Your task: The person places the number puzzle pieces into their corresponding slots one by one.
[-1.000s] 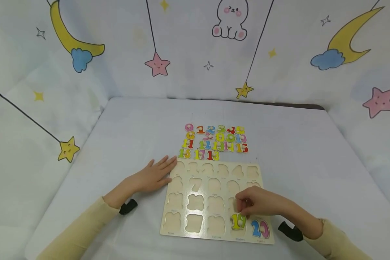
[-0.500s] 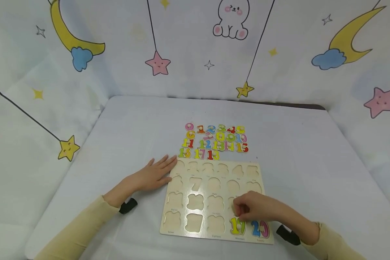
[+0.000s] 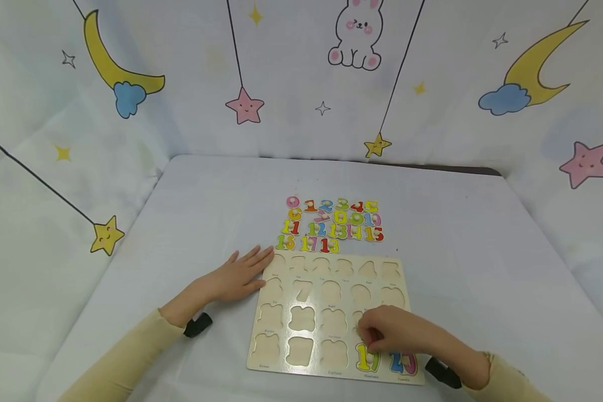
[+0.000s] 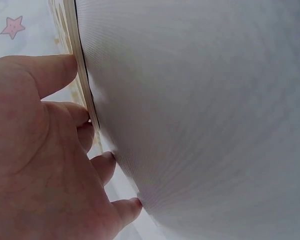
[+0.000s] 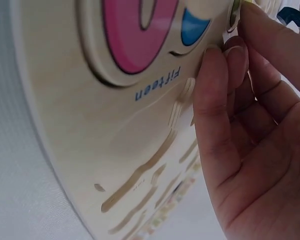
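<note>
A wooden number-puzzle board (image 3: pixel 311 332) with cut-out recesses lies flat on the white table. At its lower right, my right hand (image 3: pixel 399 332) pinches the green-yellow number 19 piece (image 3: pixel 362 357), which sits in the recess marked Nineteen. Beside it, partly hidden by that hand, the blue-and-pink number 20 piece (image 3: pixel 396 364) fills the corner recess. In the right wrist view, thumb and fingers meet at the edge of a greenish piece, close to the pink zero (image 5: pixel 122 45). My left hand (image 3: pixel 236 276) rests with straight fingers at the board's left edge (image 4: pixel 80 60), touching it.
Behind the board, several colourful number pieces from 0 to 18 lie in rows, among them the number 18 piece (image 3: pixel 330 245) and the number 0 piece (image 3: pixel 293 202). A printed cloth backdrop (image 3: pixel 281 67) rises beyond the table (image 3: pixel 206 212).
My right hand has drawn slightly nearer to me, and the number 19 piece has shifted down from an offset position into its recess. My left hand stays in place.
</note>
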The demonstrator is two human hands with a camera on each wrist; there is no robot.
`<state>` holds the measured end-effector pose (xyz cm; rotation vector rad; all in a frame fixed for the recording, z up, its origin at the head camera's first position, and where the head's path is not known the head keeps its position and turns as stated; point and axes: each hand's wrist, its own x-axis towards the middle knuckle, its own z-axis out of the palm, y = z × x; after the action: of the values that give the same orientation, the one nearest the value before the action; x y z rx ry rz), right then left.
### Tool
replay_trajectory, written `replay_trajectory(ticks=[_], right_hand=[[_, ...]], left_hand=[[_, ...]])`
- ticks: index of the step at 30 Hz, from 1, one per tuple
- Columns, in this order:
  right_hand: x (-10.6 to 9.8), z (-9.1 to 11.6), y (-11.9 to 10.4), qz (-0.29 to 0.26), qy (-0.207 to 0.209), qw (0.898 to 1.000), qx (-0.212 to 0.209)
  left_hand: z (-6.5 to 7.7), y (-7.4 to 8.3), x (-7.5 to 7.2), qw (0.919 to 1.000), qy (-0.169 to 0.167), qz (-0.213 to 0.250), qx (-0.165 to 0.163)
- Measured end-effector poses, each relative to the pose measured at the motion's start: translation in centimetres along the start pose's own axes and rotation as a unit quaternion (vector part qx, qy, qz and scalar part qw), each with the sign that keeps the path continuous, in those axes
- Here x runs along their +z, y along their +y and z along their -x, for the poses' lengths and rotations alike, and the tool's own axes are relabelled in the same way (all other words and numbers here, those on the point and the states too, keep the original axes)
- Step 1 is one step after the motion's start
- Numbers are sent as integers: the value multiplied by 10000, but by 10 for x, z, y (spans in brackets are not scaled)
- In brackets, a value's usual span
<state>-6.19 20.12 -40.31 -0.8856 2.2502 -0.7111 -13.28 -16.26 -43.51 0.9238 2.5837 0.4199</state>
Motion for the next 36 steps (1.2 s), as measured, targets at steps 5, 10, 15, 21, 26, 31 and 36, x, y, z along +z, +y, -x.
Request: replay_trajectory(ticks=[5,10,15,21,26,31,36], right_hand=[[2,0,2,173,5,9998,-35],[1,-2,5,236,-105,9995,-196],[-23,-11,9,-42,-22,9993,-384],[-70,-40,22,188,1215,9923,-173],[-90,-73,32,428,1895,9808,167],[-95,-100,41,689,1775,9811,341],[-94,-121,48,813,1549,9844,203]], left_hand=[[0,-1,0,10000,19,-27,37],[0,0,0,9999,52,-11,85],[0,1,-1,9999,73,-1,122],[2,3,-3,9999,70,27,142],[3,4,-4,9998,90,78,169],[2,5,-3,9998,101,52,165],[1,4,-2,9998,100,53,137]])
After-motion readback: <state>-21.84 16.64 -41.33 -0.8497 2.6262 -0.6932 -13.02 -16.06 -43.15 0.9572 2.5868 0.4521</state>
